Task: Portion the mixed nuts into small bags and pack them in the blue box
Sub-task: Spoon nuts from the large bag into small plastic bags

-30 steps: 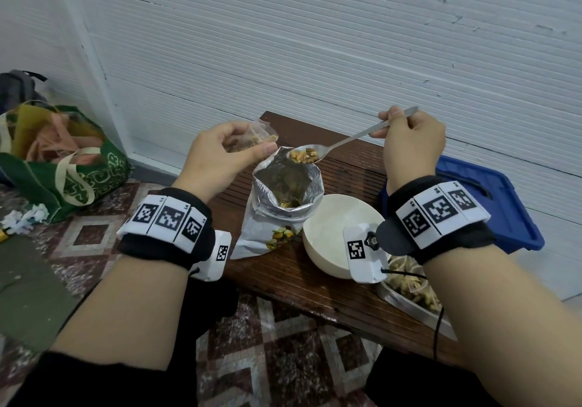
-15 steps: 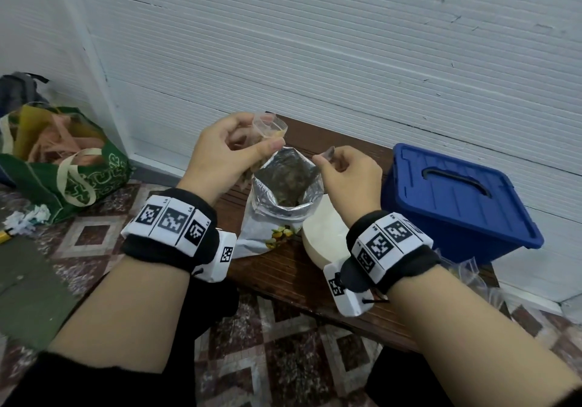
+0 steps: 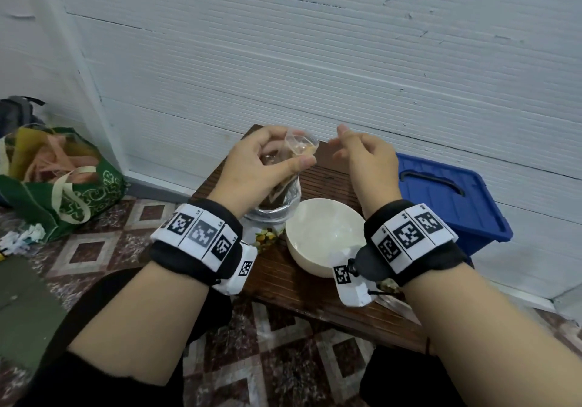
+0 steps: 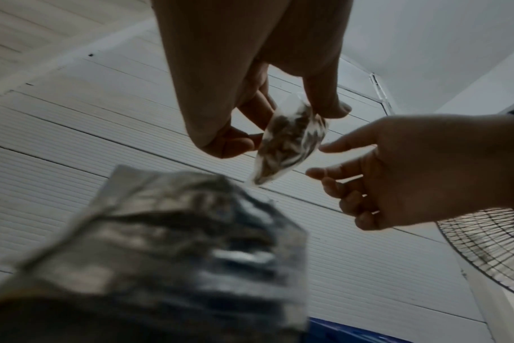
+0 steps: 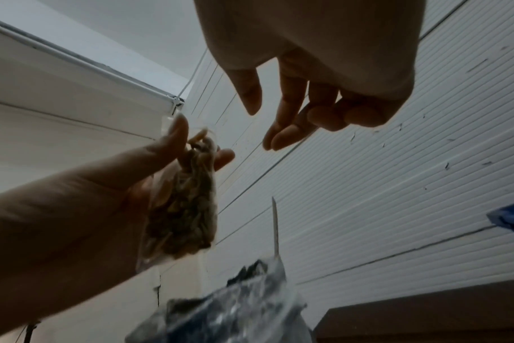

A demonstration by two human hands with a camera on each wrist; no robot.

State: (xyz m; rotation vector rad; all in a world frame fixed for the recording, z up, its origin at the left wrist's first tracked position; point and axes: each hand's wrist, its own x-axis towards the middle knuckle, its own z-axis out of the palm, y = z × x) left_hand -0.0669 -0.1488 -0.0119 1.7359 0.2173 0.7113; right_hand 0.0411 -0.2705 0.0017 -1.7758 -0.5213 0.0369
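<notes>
Clear glossy plastic small bag (image 3: 296, 151), crinkled shiny foil pouch (image 3: 277, 205), dark slatted wood table (image 3: 327, 176), smooth matt bowl (image 3: 324, 236).

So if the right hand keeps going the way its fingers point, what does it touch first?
Most likely the small clear bag of nuts pinched in the left hand; the right hand is empty, though depth is uncertain.

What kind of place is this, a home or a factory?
Probably a home, not a factory: a low wooden table on a patterned tile floor, a full green shopping bag by a white panelled wall.
</notes>
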